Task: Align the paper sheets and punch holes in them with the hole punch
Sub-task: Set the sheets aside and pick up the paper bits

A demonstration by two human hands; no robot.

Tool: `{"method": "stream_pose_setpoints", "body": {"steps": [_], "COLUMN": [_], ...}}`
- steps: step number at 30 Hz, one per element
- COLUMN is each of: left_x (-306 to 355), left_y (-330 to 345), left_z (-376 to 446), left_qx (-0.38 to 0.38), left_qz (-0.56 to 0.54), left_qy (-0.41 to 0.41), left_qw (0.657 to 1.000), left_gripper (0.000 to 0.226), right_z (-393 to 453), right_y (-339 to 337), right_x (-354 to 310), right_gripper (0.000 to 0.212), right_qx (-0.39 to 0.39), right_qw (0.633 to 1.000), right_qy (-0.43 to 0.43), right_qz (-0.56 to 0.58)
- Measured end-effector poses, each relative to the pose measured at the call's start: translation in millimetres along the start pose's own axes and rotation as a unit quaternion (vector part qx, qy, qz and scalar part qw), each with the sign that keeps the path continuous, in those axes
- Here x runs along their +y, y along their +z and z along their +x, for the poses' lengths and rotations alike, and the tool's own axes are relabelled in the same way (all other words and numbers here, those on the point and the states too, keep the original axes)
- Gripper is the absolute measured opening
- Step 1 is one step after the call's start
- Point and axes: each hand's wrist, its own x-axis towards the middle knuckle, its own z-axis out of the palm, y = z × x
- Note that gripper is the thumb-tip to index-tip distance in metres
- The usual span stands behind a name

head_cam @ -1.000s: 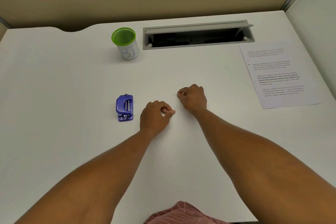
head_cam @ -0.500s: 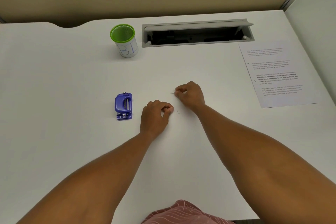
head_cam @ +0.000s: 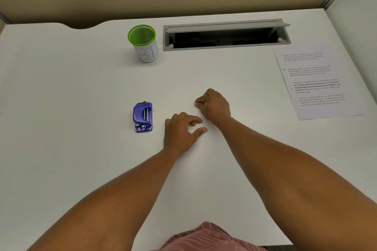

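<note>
A small purple hole punch (head_cam: 143, 117) lies on the white desk (head_cam: 61, 87), left of centre. The printed paper sheets (head_cam: 318, 83) lie flat at the right side of the desk, far from both hands. My left hand (head_cam: 181, 131) rests on the desk just right of the punch, thumb and fingers spread apart, holding nothing I can make out. My right hand (head_cam: 214, 106) is a little farther back, knuckles up, fingertips pinched together against the desk surface; whether a tiny scrap is between them is too small to tell.
A green-rimmed mesh cup (head_cam: 144, 44) with a white label stands at the back centre. Beside it an open grey cable tray (head_cam: 226, 34) is set into the desk. Partition walls close the back and right sides.
My left hand's thumb and fingers have spread from a pinch. My right hand has shifted slightly back and stays pinched. Punch and sheets have not moved.
</note>
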Motion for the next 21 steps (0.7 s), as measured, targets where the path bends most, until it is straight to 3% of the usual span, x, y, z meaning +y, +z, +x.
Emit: {"method": "stream_pose_setpoints", "body": {"steps": [9, 13, 17, 21], "left_x": [2, 0, 2, 8], "left_y": [0, -1, -3, 0], "left_z": [0, -1, -2, -5], "left_qx": [0.001, -0.002, -0.001, 0.022], "left_qz": [0.001, -0.005, -0.012, -0.008], "left_qy": [-0.010, -0.012, -0.014, -0.026], "left_qw": [1.000, 1.000, 1.000, 0.999], "left_gripper": [0.032, 0.034, 0.039, 0.049], "right_z": [2, 10, 13, 9], "right_y": [7, -3, -16, -20], "right_x": [-7, -9, 1, 9], "right_gripper": [0.020, 0.019, 0.020, 0.016], "right_qx": [-0.015, -0.063, -0.035, -0.042], "right_qw": [0.987, 0.998, 0.993, 0.984], "right_qy": [-0.077, -0.018, 0.049, 0.062], "right_qz": [-0.138, -0.016, 0.100, 0.161]}}
